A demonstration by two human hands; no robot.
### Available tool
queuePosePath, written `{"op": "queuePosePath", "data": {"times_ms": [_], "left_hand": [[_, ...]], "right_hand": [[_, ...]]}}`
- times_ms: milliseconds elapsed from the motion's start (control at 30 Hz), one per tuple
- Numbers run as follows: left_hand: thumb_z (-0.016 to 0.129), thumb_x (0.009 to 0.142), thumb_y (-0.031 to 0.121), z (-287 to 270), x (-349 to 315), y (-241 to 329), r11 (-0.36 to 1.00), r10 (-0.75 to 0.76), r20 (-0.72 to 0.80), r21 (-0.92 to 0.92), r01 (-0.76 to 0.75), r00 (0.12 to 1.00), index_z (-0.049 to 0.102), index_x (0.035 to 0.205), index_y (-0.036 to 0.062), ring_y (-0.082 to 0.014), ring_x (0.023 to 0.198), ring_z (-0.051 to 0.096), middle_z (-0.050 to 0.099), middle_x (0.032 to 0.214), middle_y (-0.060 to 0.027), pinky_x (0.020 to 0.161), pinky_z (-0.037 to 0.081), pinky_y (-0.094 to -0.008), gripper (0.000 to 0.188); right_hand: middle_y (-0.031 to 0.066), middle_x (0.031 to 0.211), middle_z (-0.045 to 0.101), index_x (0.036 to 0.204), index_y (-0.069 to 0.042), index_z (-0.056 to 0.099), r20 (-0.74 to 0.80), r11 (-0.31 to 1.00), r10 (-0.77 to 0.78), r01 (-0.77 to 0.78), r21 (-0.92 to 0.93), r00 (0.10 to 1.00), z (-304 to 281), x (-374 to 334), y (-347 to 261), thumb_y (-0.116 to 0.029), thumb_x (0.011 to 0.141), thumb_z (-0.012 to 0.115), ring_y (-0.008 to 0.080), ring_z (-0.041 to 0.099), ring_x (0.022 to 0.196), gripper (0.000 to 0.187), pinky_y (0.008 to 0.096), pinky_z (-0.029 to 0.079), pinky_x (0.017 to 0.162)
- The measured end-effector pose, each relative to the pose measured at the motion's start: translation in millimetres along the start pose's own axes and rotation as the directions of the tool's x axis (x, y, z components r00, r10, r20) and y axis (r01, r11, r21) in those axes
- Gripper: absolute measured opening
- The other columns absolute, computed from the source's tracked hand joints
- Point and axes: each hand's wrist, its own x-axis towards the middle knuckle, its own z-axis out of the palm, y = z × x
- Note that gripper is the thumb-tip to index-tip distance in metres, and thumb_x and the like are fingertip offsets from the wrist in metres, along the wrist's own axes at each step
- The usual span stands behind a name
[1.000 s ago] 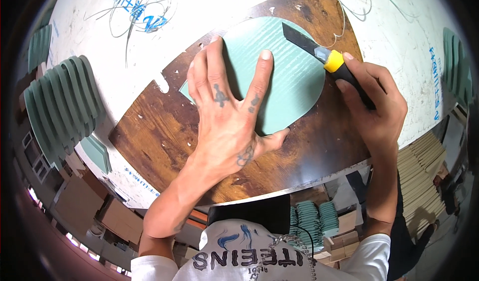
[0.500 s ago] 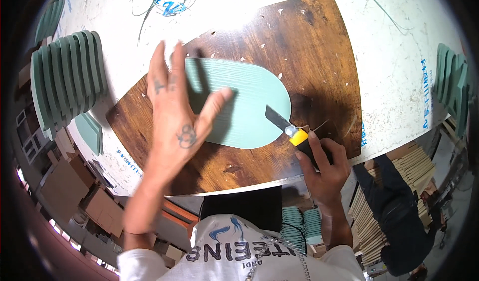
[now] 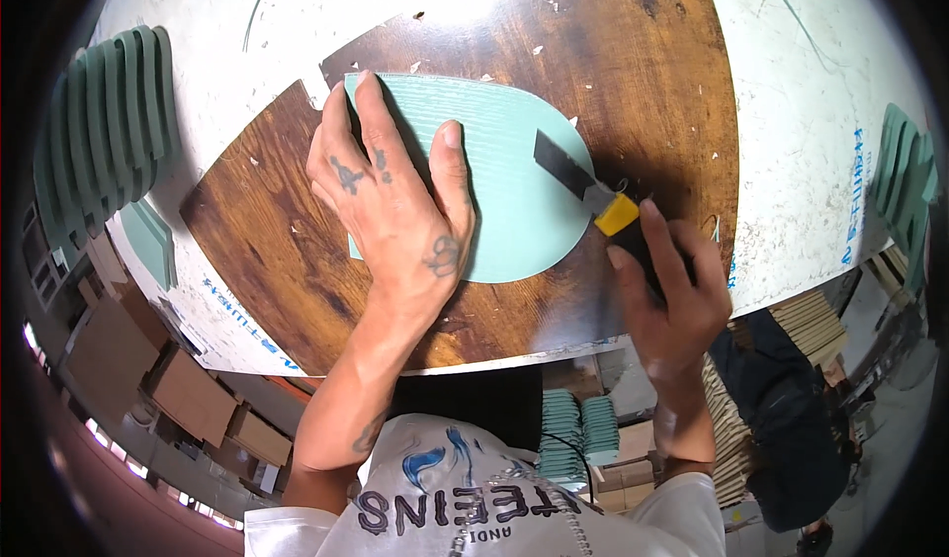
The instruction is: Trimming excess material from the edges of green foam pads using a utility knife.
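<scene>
Your left hand (image 3: 390, 211), a blur half a second ago, now lies on the mint-green panel (image 3: 519, 191), thumb spread from fingers, while your right hand (image 3: 677, 295), fingers clamped around the utility knife (image 3: 600, 199), has shifted the blade toward the far edge of the wood-grain board (image 3: 633, 73). Mid-board, the panel's long axis runs left to right, rounded end facing the board's right edge.
</scene>
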Motion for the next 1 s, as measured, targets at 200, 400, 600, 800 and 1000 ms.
{"op": "queuePosePath", "data": {"times_ms": [200, 400, 600, 800, 1000], "left_hand": [[0.065, 0.099, 0.024, -2, 1, -1, 0.999, 0.017, -0.022, -0.028, -0.017, 1.000, 0.040, 0.148, -0.0090, -0.0470, 0.126, 0.040, 0.039, 0.144, -0.0366, 0.104, 0.033, -0.0609, 0.063], [0.065, 0.096, 0.017, 1, 2, 1, 0.989, 0.055, -0.037, -0.139, -0.059, 0.998, 0.042, 0.147, -0.0093, -0.0465, 0.126, 0.043, 0.041, 0.144, -0.0349, 0.103, 0.035, -0.0584, 0.062], [0.054, 0.104, 0.025, 5, 45, -3, 0.829, 0.413, 0.004, -0.416, -0.374, 0.911, 0.050, 0.146, -0.0006, -0.0356, 0.128, 0.054, 0.061, 0.136, -0.0201, 0.111, 0.039, -0.0507, 0.049], [0.069, 0.096, 0.029, 8, 0, 39, 0.996, -0.079, -0.047, -0.034, 0.078, 0.996, 0.056, 0.134, 0.0034, -0.0412, 0.127, 0.041, 0.045, 0.133, -0.0259, 0.107, 0.027, -0.0637, 0.048], [0.065, 0.099, 0.028, 6, 0, 35, 0.996, -0.089, -0.053, -0.016, 0.088, 0.995, 0.062, 0.131, 0.0037, -0.0381, 0.120, 0.046, 0.051, 0.124, -0.0215, 0.103, 0.032, -0.0562, 0.040]], "right_hand": [[0.0092, 0.094, 0.066, 0.130, -0.011, 0.071, 0.092, 0.991, -0.129, 0.127, 0.034, 0.987, -5, 43, 16, -0.019, 0.079, 0.087, 0.0241, 0.064, 0.076, 0.054, 0.0347, 0.053, 0.064], [0.0085, 0.089, 0.066, 0.120, -0.007, 0.076, 0.230, 0.962, -0.275, 0.268, 0.060, 0.934, -20, 86, 31, -0.016, 0.075, 0.087, 0.0207, 0.064, 0.072, 0.047, 0.0330, 0.052, 0.059], [0.0134, 0.096, 0.066, 0.129, -0.006, 0.071, 0.197, 0.995, -0.058, 0.042, 0.088, 0.979, -29, -8, 24, -0.010, 0.075, 0.088, 0.0279, 0.066, 0.081, 0.057, 0.0369, 0.055, 0.069], [0.0146, 0.097, 0.065, 0.129, -0.003, 0.070, 0.128, 0.987, 0.113, -0.126, 0.097, 0.985, -29, -36, 7, -0.007, 0.077, 0.087, 0.0285, 0.064, 0.080, 0.055, 0.0382, 0.055, 0.070], [0.0139, 0.096, 0.064, 0.128, -0.004, 0.072, 0.162, 0.997, -0.006, -0.006, 0.072, 0.987, -31, -14, 23, -0.013, 0.078, 0.087, 0.0266, 0.062, 0.077, 0.053, 0.0369, 0.052, 0.065]]}}
